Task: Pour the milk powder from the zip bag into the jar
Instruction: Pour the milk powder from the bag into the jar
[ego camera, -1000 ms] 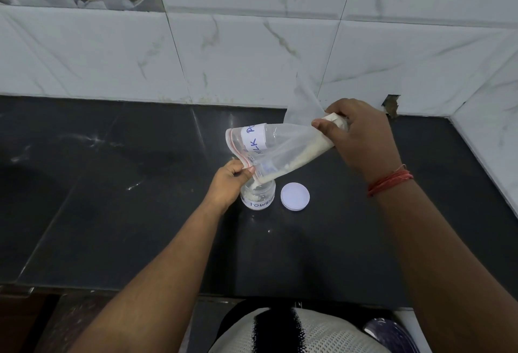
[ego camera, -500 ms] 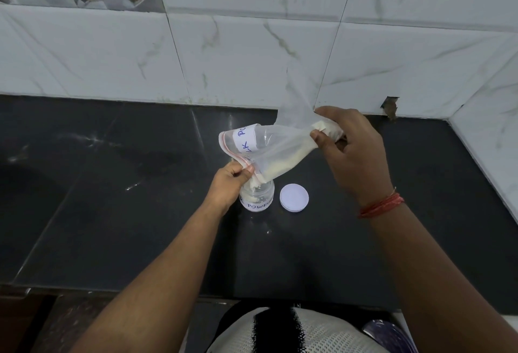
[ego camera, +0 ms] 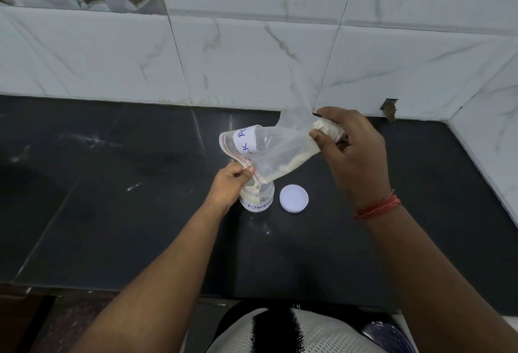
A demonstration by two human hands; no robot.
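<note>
2 bare hands are seen holding a clear plastic zip bag with a red seal strip and a white handwritten label (ego camera: 276,153) above a small clear plastic jar with a white label reading "POWD" (ego camera: 257,198), which stands upright on the black stone countertop (ego camera: 112,212). The left hand (ego camera: 231,184) is closed in a pinch on the bag's open mouth, right over the jar's rim, with the fingers curled against the jar's upper left side. The right hand (ego camera: 350,153) is held higher, up and to the right of the jar, and its thumb and fingers are pressed together around the bag's bunched bottom end, where a lump of pale milk powder (ego camera: 328,130) is gathered. The bag is tilted, mouth lowest, and a thin line of powder is seen lying along its lower fold. Some pale powder is visible inside the jar. A round white plastic lid (ego camera: 294,198) lies flat on the countertop just to the right of the jar, not touching it. A red thread band (ego camera: 377,207) is worn on the right wrist.
</note>
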